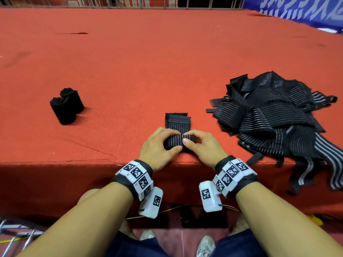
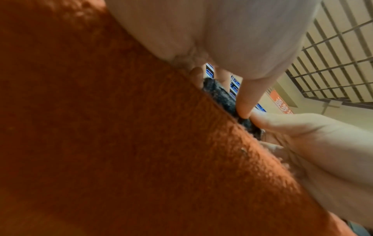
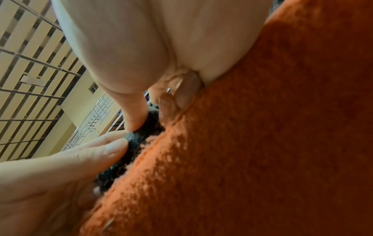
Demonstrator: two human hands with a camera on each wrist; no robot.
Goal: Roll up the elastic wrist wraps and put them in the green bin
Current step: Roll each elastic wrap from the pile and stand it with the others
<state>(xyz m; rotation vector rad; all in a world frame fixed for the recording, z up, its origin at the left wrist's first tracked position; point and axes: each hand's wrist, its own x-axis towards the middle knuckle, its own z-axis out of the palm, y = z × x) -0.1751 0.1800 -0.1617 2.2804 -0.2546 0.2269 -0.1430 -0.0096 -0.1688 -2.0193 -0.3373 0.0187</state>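
Both hands, left hand (image 1: 157,147) and right hand (image 1: 202,147), clamp the half-rolled black striped elastic wrap (image 1: 177,134) against the red felt table (image 1: 167,62), keeping its coil tight.

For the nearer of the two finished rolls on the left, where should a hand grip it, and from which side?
Grip the nearer roll around its ribbed middle, coming from above or its near-left side. It stands nearly upright, and the second roll touches it behind-right, blocking that side.
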